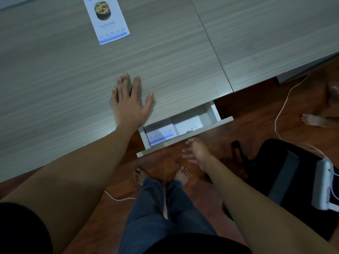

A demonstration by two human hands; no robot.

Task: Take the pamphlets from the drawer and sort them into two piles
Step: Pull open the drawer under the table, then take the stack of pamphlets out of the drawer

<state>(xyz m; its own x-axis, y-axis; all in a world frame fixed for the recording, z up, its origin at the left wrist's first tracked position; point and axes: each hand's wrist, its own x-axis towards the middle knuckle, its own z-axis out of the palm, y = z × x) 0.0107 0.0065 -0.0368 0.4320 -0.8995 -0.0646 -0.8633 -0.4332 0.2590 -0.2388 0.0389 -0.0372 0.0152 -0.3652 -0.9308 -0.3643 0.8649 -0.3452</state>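
Your left hand (129,101) lies flat on the desk (55,79), fingers spread, holding nothing. Your right hand (197,152) is blurred just below the open drawer (183,138), at about four o'clock from the left; its fingers look loose and empty. One pamphlet (108,19) lies face up on the desk at twelve o'clock from your left hand, well apart. More pamphlets in the drawer (161,133) sit in its left end.
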